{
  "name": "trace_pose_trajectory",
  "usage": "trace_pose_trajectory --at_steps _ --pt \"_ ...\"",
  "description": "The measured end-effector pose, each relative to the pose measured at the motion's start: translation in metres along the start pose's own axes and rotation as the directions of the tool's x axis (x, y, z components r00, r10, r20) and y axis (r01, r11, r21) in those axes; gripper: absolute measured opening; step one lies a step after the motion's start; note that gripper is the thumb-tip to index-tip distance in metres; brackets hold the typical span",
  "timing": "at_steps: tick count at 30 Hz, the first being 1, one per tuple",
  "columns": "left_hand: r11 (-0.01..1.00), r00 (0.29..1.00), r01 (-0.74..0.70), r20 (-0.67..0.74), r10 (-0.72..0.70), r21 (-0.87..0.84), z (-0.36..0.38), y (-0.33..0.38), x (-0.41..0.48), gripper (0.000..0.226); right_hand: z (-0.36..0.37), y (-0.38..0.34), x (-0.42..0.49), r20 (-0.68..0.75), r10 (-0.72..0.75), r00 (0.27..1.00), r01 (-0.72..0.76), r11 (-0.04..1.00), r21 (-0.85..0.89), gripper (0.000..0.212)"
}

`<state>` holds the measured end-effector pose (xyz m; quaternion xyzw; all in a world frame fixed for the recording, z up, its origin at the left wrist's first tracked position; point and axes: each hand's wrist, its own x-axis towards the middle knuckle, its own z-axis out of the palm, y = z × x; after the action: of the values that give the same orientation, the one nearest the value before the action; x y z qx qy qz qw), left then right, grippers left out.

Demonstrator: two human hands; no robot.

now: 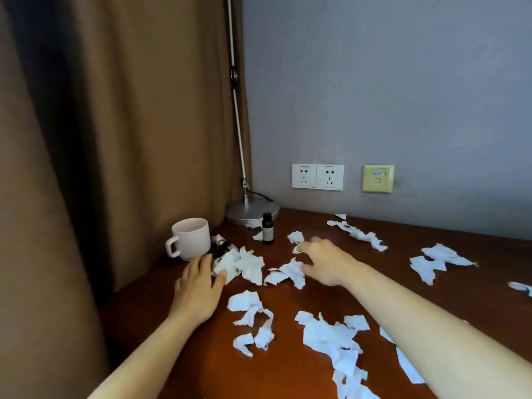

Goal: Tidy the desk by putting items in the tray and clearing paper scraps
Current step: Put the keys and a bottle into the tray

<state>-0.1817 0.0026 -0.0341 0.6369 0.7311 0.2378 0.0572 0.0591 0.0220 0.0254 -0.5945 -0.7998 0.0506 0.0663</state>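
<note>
Risk: knocking over bottle [267,228] or mug [191,239] while sweeping scraps [331,338], scattered across desk [218,375] and light enough to slide off near edge. Left hand [198,286] flat, fingers straight, touching far-left pile [241,264]. Right hand [325,263] curled over centre scrap [296,250]; grip unclear. Tray out of view.
</note>
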Motion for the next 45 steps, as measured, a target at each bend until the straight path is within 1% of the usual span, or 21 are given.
trace_pose_trajectory --at_steps 2,7,11,16,18,22,24,27,28,31,36,39,41,43,45 --pt "1.000 1.000 -0.001 -0.016 0.000 -0.020 0.001 -0.004 0.006 0.057 0.006 -0.009 0.017 -0.040 -0.027 0.999 0.028 1.000 0.006 0.051" --pt "0.994 0.993 -0.110 -0.050 0.110 -0.004 0.007 -0.004 0.024 0.057 0.020 -0.030 0.055 -0.138 -0.050 0.989 0.053 0.999 0.014 0.056" --pt "0.982 0.979 -0.190 -0.070 0.190 0.004 0.009 -0.003 0.040 0.055 0.026 -0.039 0.083 -0.234 -0.088 0.968 0.083 0.996 -0.030 0.062" --pt "0.981 0.981 -0.191 -0.052 0.189 -0.020 0.015 0.000 0.065 0.056 0.025 -0.042 0.113 -0.299 -0.089 0.950 0.074 0.996 -0.058 0.066" --pt "0.981 0.981 -0.191 -0.043 0.191 -0.016 0.019 0.002 0.070 0.057 0.024 -0.042 0.124 -0.291 -0.082 0.953 0.068 0.996 -0.060 0.066" --pt "0.981 0.981 -0.191 -0.037 0.192 0.039 0.024 0.002 0.079 0.055 0.024 -0.042 0.139 -0.228 -0.078 0.971 0.060 0.995 -0.083 0.066" --pt "0.978 0.979 -0.196 -0.048 0.199 0.065 0.026 0.002 0.082 0.054 0.025 -0.041 0.143 -0.206 -0.070 0.976 0.056 0.996 -0.076 0.057" --pt "0.970 0.973 -0.222 -0.049 0.228 0.104 0.027 0.003 0.083 0.052 0.027 -0.041 0.146 -0.216 -0.080 0.973 0.075 0.997 -0.034 0.038" --pt "0.966 0.970 -0.235 -0.045 0.241 0.111 0.028 0.003 0.083 0.052 0.026 -0.041 0.147 -0.220 -0.090 0.971 0.085 0.996 -0.034 0.035" --pt "0.961 0.965 -0.253 -0.038 0.259 0.109 0.028 0.003 0.082 0.052 0.025 -0.040 0.145 -0.191 -0.117 0.975 0.106 0.992 -0.069 0.037" --pt "0.960 0.964 -0.252 -0.054 0.260 0.123 0.025 0.004 0.079 0.052 0.015 -0.035 0.134 -0.125 -0.101 0.987 0.091 0.992 -0.084 0.033" --pt "0.960 0.955 -0.271 -0.104 0.278 0.072 0.022 0.005 0.075 0.048 0.009 -0.033 0.119 -0.139 -0.085 0.987 0.075 0.994 -0.074 0.031" --pt "0.960 0.949 -0.279 -0.158 0.271 -0.029 0.019 0.004 0.071 0.042 0.003 -0.032 0.108 -0.161 -0.077 0.984 0.065 0.995 -0.075 0.034" --pt "0.951 0.948 -0.270 -0.214 0.236 -0.149 0.014 0.003 0.067 0.037 -0.005 -0.030 0.098 -0.181 -0.076 0.981 0.063 0.995 -0.077 0.037" --pt "0.944 0.946 -0.261 -0.247 0.209 -0.200 0.007 0.004 0.065 0.032 -0.014 -0.028 0.089 -0.195 -0.071 0.978 0.055 0.995 -0.088 0.037"
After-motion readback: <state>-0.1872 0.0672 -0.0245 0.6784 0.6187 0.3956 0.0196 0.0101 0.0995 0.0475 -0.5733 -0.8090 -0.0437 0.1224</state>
